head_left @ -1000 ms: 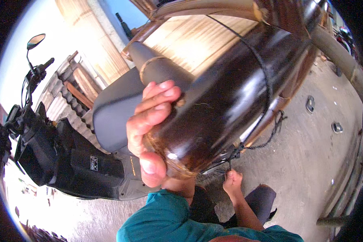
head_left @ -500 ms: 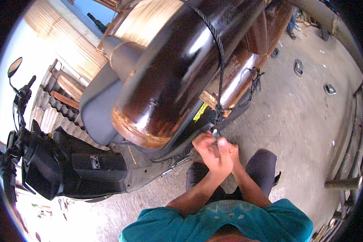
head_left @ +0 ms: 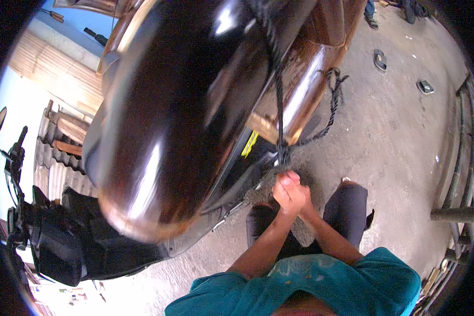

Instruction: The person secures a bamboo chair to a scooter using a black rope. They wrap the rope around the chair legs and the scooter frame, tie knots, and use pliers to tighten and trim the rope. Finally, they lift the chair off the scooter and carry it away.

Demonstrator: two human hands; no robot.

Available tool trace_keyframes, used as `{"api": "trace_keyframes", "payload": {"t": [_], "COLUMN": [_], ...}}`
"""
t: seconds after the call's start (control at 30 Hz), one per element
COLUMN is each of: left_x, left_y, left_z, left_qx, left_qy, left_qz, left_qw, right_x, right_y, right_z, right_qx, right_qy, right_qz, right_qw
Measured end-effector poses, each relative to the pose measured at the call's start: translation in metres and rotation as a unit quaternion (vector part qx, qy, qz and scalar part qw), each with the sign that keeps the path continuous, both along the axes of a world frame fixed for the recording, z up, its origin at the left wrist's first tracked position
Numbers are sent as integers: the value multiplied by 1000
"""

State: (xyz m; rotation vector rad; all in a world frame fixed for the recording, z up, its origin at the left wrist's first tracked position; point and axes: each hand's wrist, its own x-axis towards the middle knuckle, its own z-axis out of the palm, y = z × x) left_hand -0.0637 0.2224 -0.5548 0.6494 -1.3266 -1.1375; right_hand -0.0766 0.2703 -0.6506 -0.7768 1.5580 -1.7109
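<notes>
I see left hand (head_left: 282, 190) against right hand (head_left: 303, 200), both sets of fingers curled closed on black rope (head_left: 284, 154); glossy brown pole (head_left: 163, 137) lies above motorbike (head_left: 63, 237).

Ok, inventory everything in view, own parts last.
Large glossy beam: one, dark brown, centre.
Smaller glossy beam: one, brown, right of it.
Rope: one visible, black, from large beam to grips.
Scooter: one, black, left, partly hidden by the large beam.
Corrugated sheets: count unclear, grey, left.
Planks: several, brown, by the sheets.
Slatted panel: one, pale tan, upper left.
Wall: one, blue, upper left.
Loose sandals: two, dark, upper right floor.
Poles: several, grey-brown, right edge.
Background leg: at least one, blue, top right.
Floor: one, grey, right and below.
Left grip: one, bare, closed on the rope.
Right grip: one, bare, against the left.
Forearms: two, bare, lower centre.
Shirt: one, teal, bottom.
Legwear: one pair, dark, lower centre.
</notes>
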Motion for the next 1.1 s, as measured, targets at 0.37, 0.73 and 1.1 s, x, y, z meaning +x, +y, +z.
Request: {"api": "trace_keyframes", "payload": {"t": [0.37,0.73,1.1], "left_x": [18,36,69], "left_y": [-29,15,9], "left_z": [-75,-54,122], "left_qx": [-252,30,-98], "left_qy": [-276,-127,-254], "left_qz": [67,-87,-74], "left_qw": [925,988,959], "right_x": [-9,-20,-6], "right_y": [8,6,-23], "right_z": [-11,209,111], "right_qx": [125,-113,-196], "right_qy": [69,88,223], "right_qz": [87,110,-138], "right_qw": [986,984,945]}}
